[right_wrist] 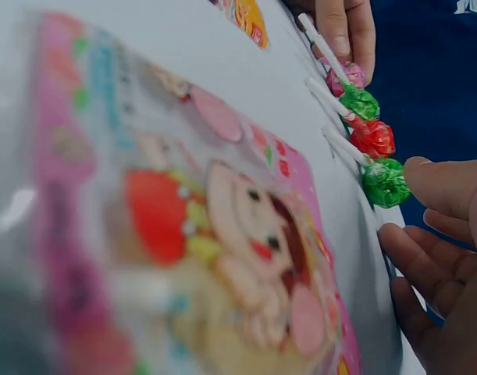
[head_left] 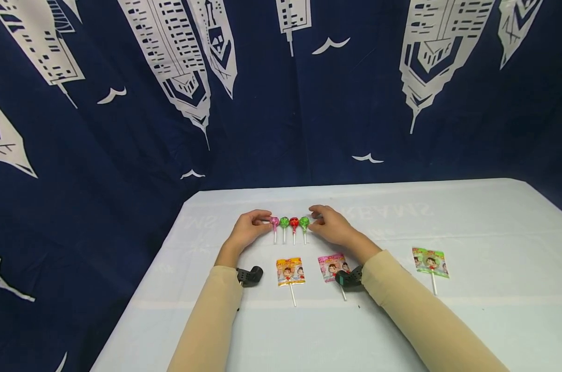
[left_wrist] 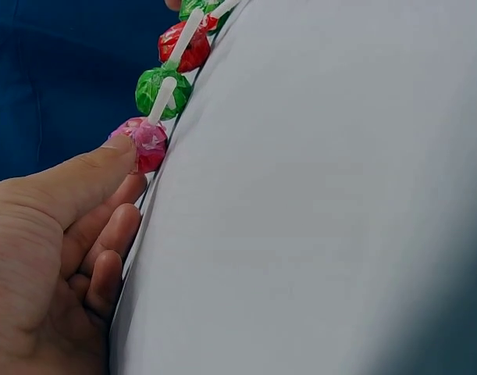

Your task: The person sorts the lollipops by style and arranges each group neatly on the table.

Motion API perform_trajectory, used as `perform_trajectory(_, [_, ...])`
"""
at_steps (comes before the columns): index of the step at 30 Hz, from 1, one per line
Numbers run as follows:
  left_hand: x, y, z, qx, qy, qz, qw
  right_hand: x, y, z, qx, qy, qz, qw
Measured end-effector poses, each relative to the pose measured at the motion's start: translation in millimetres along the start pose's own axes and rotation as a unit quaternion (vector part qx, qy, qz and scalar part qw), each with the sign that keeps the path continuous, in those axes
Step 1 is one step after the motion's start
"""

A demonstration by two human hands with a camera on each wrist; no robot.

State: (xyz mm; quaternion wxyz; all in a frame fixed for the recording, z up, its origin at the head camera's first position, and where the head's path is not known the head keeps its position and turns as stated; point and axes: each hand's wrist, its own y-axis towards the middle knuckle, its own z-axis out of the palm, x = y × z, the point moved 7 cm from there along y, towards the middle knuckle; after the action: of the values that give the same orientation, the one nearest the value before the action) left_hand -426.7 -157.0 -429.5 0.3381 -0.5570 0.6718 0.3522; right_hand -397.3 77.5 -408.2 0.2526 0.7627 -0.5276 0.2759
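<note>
Four small round lollipops stand side by side in a row: a pink lollipop, a green lollipop, a red lollipop and a second green lollipop. Their white sticks point toward me. At the left end, my left hand touches the pink one with its thumb, the other fingers loosely bent beside it. My right hand is at the opposite end, its thumb against the outer green candy and its fingers spread apart.
Nearer me on the white tablecloth lie flat wrapped lollipops: an orange packet, a pink packet partly under the right wrist camera, and a green packet farther right. A dark blue printed curtain hangs behind.
</note>
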Motion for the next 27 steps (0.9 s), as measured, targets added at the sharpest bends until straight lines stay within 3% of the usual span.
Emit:
perform_trajectory(7, [-1.8,-3.3,-4.6,-0.016,-0.034,-0.01,0.9993,0,-19,-7,0.018,-0.006,-0.01,1.0])
perform_trajectory(15, [-10.3,-14.5,-5.1,-0.008,0.001,-0.014,0.9999,-3,-51,-24,0.013,-0.038,-0.043,0.998])
perform_trajectory(21, [-26.2,-35.6,-10.1,-0.012,0.077,-0.005,0.997,0,-77,-32,0.025,-0.053,-0.068,0.996])
perform_trajectory(27, [-46.6,-63.8,-6.3,-0.007,0.108,0.019,0.9939,2,-95,-36,0.027,-0.073,-0.072,0.994])
